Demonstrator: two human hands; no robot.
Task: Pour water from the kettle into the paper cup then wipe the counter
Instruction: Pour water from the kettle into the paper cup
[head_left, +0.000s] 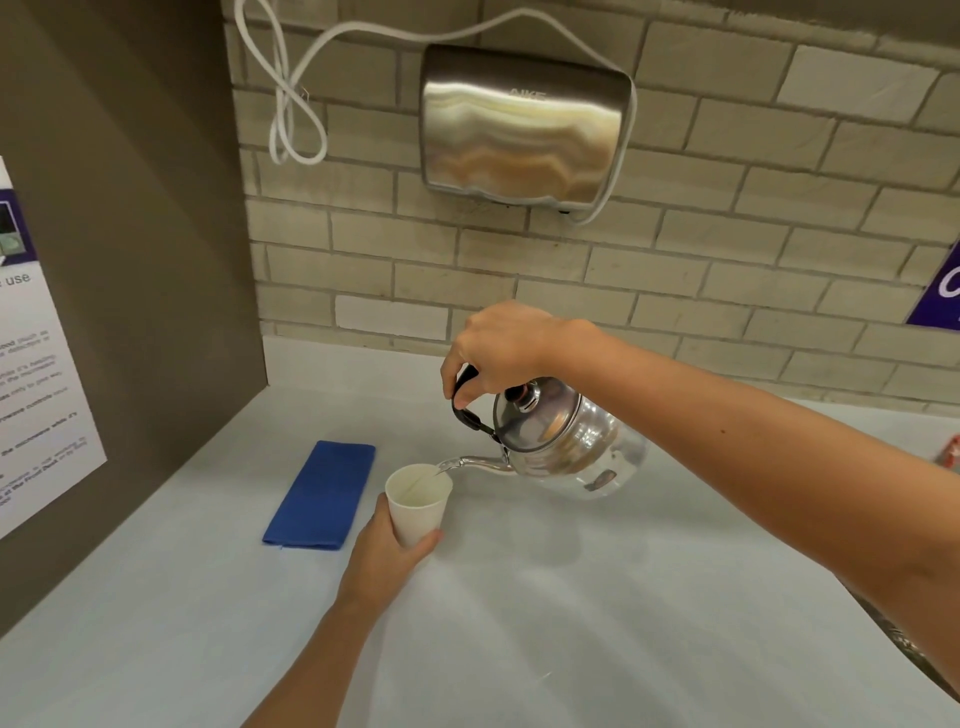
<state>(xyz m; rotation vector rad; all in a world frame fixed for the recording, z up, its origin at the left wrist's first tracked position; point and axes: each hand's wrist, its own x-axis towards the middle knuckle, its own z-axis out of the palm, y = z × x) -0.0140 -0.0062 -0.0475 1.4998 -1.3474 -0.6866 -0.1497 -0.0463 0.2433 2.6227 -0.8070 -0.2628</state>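
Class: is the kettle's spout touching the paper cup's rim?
Apart. The head view shows the kettle spout tip just above the paper cup rim, water bridging the gap.

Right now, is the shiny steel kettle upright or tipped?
Tipped: the shiny steel kettle, held by the right hand, angles its spout down over the white paper cup.

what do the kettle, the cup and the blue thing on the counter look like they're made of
Kettle: polished metal, probably stainless steel, given its mirror-like reflections; the handle looks like black plastic.
Cup: matte white paper, with a thin rolled rim and no shine.
Blue cloth: soft woven fabric, folded flat, with a dull surface and a visible edge seam.
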